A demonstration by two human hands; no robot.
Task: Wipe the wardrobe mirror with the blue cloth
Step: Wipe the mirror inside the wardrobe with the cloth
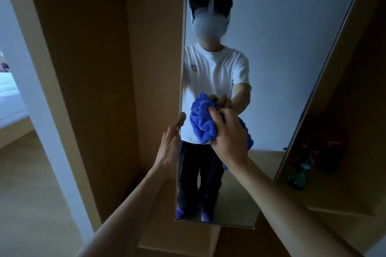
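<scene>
A tall narrow wardrobe mirror (282,52) hangs on an open wooden door and reflects a person in a white shirt. My right hand (228,135) grips a bunched blue cloth (201,125) and presses it against the glass at about mid height. My left hand (171,144) holds the mirror door's left edge, fingers wrapped behind it and thumb on the front. Part of the cloth hangs down behind my right wrist.
The open wardrobe (92,69) stands to the left, its inside dark. On the right, a lower shelf holds a teal bottle (297,175) and dark red items (332,148). A white door frame (31,73) and a pale floor lie at far left.
</scene>
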